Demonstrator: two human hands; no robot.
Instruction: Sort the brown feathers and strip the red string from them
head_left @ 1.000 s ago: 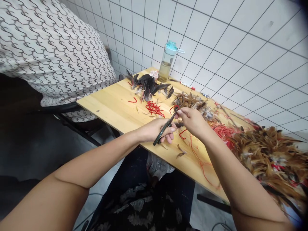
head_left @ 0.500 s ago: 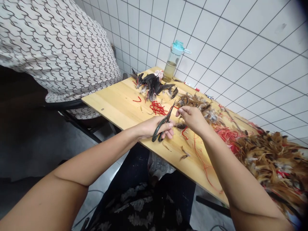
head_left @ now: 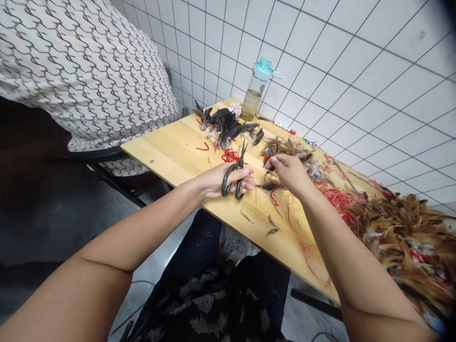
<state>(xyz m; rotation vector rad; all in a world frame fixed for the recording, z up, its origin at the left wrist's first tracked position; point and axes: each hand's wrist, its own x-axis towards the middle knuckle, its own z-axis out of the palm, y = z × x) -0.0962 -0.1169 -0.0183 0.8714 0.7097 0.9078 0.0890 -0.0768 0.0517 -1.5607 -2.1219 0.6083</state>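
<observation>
My left hand [head_left: 219, 180] is closed around a pair of dark-handled scissors [head_left: 241, 164], with the blades pointing away over the table. Just to the right, my right hand [head_left: 289, 175] pinches a short red string [head_left: 267, 156] between thumb and fingertips; only a bit of it shows. A tangle of red string [head_left: 231, 155] lies past the scissors. Between the hands and partly under the right one is a small dark feather bundle [head_left: 270, 184], with a red string end [head_left: 274, 195] beside it. Brown feathers [head_left: 281, 148] are heaped behind my right hand.
Black feathers [head_left: 226, 123] lie at the far side of the wooden table [head_left: 160, 147]. A bottle [head_left: 252, 97] stands against the tiled wall, near a marker [head_left: 284, 127]. A large brown feather pile [head_left: 402, 237] covers the right end. Someone in a patterned garment [head_left: 89, 76] is at left.
The scissors have turned more upright in my left hand, and their handles have spread. My right hand has shifted slightly right, with a bit of red string now visible at its fingertips.
</observation>
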